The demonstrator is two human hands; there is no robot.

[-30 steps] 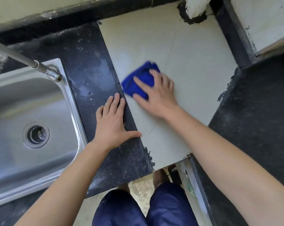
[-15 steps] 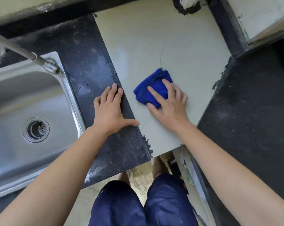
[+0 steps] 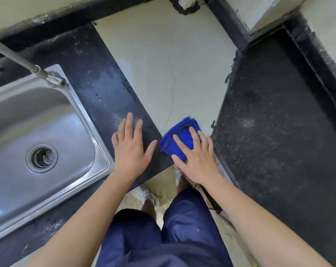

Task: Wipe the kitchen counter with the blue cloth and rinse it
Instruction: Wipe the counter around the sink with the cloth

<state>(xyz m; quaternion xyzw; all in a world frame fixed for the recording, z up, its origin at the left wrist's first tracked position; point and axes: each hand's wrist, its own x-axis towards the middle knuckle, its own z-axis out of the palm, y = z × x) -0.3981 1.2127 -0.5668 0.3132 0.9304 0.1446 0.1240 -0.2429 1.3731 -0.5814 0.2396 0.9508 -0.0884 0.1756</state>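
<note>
A folded blue cloth (image 3: 179, 136) lies at the near edge of the pale tiled counter section (image 3: 159, 64). My right hand (image 3: 197, 160) presses flat on the cloth with straight fingers, covering its near half. My left hand (image 3: 129, 149) rests flat, fingers spread, on the black stone counter strip (image 3: 97, 79) just left of the cloth. The steel sink (image 3: 13, 122) with its drain (image 3: 41, 158) lies further left, and the tap spout (image 3: 18, 58) reaches over its back rim.
A black stone counter (image 3: 279, 122) runs along the right side. A thin crack (image 3: 172, 83) crosses the pale section. A white pipe base (image 3: 185, 2) stands at the back. Below the counter edge are my legs in dark blue shorts (image 3: 163, 234) and white shoes.
My right hand has dragged the blue cloth from the middle of the pale section toward me and to the right, down to the front edge. My left hand has stayed flat on the black strip.
</note>
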